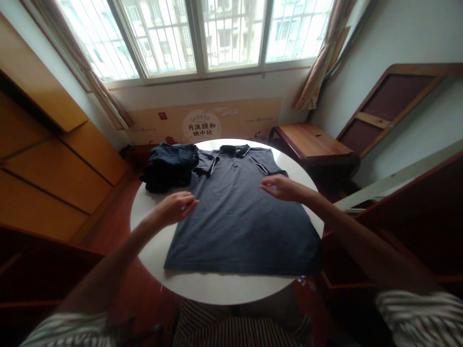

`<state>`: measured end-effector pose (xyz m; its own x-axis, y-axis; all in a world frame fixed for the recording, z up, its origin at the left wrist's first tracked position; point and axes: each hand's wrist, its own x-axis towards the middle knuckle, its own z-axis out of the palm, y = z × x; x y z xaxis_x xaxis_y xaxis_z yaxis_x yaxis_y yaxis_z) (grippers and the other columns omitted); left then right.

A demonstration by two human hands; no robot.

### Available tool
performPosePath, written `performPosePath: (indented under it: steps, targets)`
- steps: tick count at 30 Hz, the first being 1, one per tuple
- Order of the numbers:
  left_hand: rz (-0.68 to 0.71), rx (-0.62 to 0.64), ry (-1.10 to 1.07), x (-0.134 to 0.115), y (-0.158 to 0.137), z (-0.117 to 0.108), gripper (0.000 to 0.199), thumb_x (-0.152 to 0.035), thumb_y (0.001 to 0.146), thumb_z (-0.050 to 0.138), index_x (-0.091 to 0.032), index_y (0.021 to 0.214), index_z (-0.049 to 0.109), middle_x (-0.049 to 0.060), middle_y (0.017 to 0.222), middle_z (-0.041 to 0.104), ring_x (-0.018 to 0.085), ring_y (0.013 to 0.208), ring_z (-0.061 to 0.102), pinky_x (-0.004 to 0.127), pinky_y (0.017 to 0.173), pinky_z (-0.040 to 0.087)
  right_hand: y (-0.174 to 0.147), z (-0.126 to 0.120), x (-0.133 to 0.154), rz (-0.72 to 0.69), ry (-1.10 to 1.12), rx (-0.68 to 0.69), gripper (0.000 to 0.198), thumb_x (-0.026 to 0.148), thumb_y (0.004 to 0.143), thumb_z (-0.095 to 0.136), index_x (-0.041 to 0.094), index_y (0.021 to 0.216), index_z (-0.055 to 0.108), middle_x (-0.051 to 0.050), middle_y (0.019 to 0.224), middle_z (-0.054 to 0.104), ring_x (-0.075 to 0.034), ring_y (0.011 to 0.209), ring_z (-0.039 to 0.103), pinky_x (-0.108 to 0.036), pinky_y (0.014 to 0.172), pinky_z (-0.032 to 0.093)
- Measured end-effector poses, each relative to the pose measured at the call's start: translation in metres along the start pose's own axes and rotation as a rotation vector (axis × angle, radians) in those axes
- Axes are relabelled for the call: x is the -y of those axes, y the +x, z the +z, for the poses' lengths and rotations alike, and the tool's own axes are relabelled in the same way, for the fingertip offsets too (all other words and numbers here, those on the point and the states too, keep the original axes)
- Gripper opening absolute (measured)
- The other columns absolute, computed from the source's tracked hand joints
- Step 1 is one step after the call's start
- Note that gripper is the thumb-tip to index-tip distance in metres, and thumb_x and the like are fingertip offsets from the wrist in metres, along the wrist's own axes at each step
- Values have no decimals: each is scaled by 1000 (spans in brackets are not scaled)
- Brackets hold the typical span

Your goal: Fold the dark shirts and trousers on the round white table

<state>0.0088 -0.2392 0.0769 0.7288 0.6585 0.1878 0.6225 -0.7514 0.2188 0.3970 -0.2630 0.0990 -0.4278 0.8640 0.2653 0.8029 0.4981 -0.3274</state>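
Observation:
A dark grey polo shirt [238,221] lies spread out flat, front side up. Its collar is at the far side and its hem faces me. Both short sleeves, edged with white lines, are turned inward over the front. My left hand [177,206] hovers by the shirt's left edge, fingers loosely bent and slightly apart, with nothing in them. Over the right side, below the right sleeve, my right hand [278,187] is held with its fingers half curled and no cloth in them. Beside the left sleeve sits a pile of folded dark clothes [170,166].
The clothes rest on a round white table [155,246]. A wooden side table [311,140] stands at the back right, near a leaning wooden panel [387,103]. Yellow cabinets [68,173] line the left. Barred windows [231,36] with curtains [314,77] are ahead.

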Motion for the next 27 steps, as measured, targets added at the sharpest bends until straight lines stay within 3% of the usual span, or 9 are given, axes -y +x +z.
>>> performPosePath:
  steps: [3, 5, 7, 10, 12, 15, 18, 23, 27]
  targets:
    - [135, 21, -44, 31, 95, 35, 28, -22, 99, 37, -12, 107, 62, 13, 112, 64, 20, 103, 62, 32, 94, 48, 80, 30, 16, 10, -79, 73, 55, 38, 106, 23, -1, 118, 60, -5, 116, 60, -8, 92, 61, -26, 89, 47]
    - [132, 75, -26, 51, 139, 62, 32, -13, 96, 36, -6, 118, 57, 19, 127, 60, 22, 120, 57, 35, 104, 44, 106, 52, 23, 1, -87, 78, 52, 38, 105, 30, -3, 130, 51, -9, 130, 51, -12, 102, 60, -29, 95, 46]
    - [121, 105, 8, 66, 161, 85, 38, -10, 92, 37, 1, 125, 52, 24, 136, 54, 26, 131, 50, 38, 111, 40, 116, 72, 23, -14, -93, 89, 50, 39, 103, 41, 0, 133, 49, -10, 131, 50, -16, 104, 60, -34, 96, 48]
    - [98, 143, 114, 80, 164, 107, 47, -10, 91, 35, 8, 134, 44, 29, 147, 43, 29, 143, 36, 42, 117, 32, 112, 101, 15, -45, -95, 120, 50, 43, 97, 53, 11, 135, 53, -13, 135, 53, -24, 114, 58, -46, 101, 46]
    - [90, 160, 179, 84, 158, 114, 50, -10, 92, 33, 8, 138, 41, 28, 150, 39, 28, 146, 30, 40, 119, 28, 101, 117, 11, -91, -87, 163, 59, 52, 95, 53, 15, 140, 52, -15, 146, 49, -29, 129, 49, -48, 112, 36]
    - [119, 164, 229, 87, 154, 114, 52, -9, 90, 33, 7, 139, 42, 27, 149, 41, 27, 147, 29, 39, 120, 27, 69, 131, 18, -255, -37, 266, 78, 62, 95, 41, 7, 152, 36, -19, 159, 29, -30, 147, 27, -45, 122, 17]
    - [132, 155, 221, 84, 161, 109, 52, -7, 86, 35, 8, 135, 47, 29, 144, 46, 29, 143, 36, 41, 118, 31, 25, 131, 44, -427, 74, 337, 83, 62, 97, 37, 6, 156, 21, -19, 162, 16, -27, 151, 13, -45, 123, 8]
    - [81, 92, 170, 57, 168, 102, 48, -6, 87, 36, 0, 131, 54, 23, 139, 54, 25, 135, 49, 36, 114, 39, -37, 119, 94, -587, 264, 381, 77, 51, 98, 46, 10, 157, 21, -16, 161, 23, -25, 150, 17, -45, 123, 8]
    - [100, 7, 75, 25, 121, 103, 46, -16, 97, 33, -6, 139, 49, 17, 147, 48, 23, 140, 41, 38, 116, 36, -49, 108, 104, -624, 370, 416, 64, 43, 99, 48, 14, 154, 31, -14, 155, 38, -22, 147, 28, -45, 123, 14]
